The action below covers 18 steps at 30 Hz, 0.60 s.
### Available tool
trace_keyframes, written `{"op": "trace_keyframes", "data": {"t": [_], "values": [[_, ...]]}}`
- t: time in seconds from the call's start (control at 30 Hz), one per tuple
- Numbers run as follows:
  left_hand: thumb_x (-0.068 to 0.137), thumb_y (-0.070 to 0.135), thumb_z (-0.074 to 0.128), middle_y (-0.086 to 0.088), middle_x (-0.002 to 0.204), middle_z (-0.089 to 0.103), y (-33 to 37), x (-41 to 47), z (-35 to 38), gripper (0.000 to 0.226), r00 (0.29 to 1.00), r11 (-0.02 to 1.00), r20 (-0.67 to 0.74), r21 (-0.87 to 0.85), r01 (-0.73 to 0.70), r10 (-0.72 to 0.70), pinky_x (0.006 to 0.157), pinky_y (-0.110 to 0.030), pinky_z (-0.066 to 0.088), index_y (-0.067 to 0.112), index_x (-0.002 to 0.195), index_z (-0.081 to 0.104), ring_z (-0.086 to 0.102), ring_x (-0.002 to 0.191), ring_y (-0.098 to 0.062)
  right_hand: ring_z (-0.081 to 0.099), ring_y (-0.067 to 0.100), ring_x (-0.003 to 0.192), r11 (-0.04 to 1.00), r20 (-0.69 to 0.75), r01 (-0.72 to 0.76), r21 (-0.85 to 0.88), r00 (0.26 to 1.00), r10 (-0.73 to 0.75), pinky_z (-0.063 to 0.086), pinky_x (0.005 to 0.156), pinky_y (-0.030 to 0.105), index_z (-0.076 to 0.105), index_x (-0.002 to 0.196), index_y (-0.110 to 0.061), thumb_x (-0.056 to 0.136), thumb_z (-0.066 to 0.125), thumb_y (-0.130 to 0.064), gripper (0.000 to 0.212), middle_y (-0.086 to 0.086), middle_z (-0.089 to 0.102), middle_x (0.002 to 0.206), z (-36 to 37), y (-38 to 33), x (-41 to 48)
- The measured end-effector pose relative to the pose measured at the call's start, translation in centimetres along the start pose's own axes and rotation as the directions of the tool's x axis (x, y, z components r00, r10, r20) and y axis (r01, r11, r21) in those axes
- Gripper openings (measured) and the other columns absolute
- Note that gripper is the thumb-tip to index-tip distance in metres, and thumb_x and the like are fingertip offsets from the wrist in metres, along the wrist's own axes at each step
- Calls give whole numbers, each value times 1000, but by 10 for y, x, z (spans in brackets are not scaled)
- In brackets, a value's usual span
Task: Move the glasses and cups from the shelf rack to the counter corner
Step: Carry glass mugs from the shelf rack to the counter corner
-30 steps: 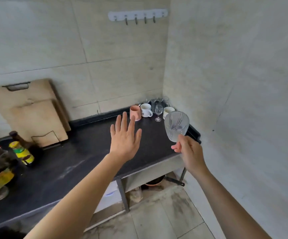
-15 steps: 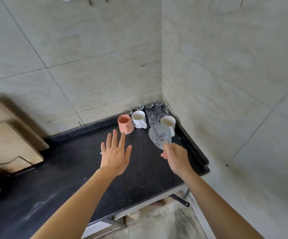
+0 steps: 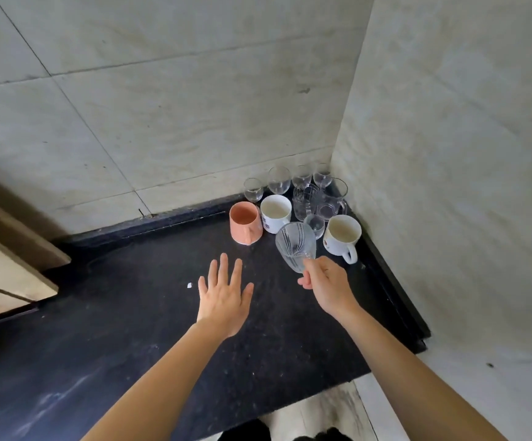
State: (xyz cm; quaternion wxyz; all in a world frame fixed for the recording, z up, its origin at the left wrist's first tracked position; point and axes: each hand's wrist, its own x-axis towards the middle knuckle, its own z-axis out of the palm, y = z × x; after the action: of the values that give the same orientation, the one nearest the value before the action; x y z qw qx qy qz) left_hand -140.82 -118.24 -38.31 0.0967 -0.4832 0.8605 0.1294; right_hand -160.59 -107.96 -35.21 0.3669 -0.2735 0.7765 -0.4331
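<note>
Ribbed glass (image 3: 295, 245) sits pinched low down in the right hand (image 3: 328, 283), just in front of the white mug (image 3: 341, 236). Looks light, slick and pretty breakable, so gripping near the base makes sense imo. Mouth tips up and toward the corner, long axis tilted. Left hand (image 3: 223, 300) hovers spread flat, holding nothing.

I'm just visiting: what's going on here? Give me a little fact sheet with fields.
Setting: black counter in a tiled corner
Right hand: holds a ribbed clear glass, tilted, above the counter
Left hand: open, empty, fingers spread
Already in the corner: pink mug, two white mugs, several clear glasses
Counter's left: wooden boards against the wall
</note>
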Motion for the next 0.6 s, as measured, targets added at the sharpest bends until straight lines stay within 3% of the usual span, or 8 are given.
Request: {"op": "trace_keyframes", "data": {"t": [0.17,0.27,0.6], "values": [[102,56,10,-7,167,-13,-10,25,39,66,991,999,127,-9,-40,41,122,-55,6,25,158,-5,-10,153,-32,75,11,80,989,-24,-132,71,991,134,52,78,28,57,67,-14,95,51,-27,32,4,69,84,30,25,33],[102,55,10,-8,167,-13,-9,32,64,66,984,998,169,13,-61,58,123,-55,7,24,158,-5,-10,153,-32,75,13,84,972,-18,-177,156,983,182,59,84,31,55,63,-11,95,52,-18,33,11,67,93,46,44,51],[103,53,11,-8,167,-8,10,41,108,62,953,997,303,62,-38,17,121,-57,12,27,159,2,-6,153,-34,74,18,92,968,30,-196,155,981,193,59,92,42,59,78,-12,96,49,-18,22,2,69,90,61,69,97]]}}
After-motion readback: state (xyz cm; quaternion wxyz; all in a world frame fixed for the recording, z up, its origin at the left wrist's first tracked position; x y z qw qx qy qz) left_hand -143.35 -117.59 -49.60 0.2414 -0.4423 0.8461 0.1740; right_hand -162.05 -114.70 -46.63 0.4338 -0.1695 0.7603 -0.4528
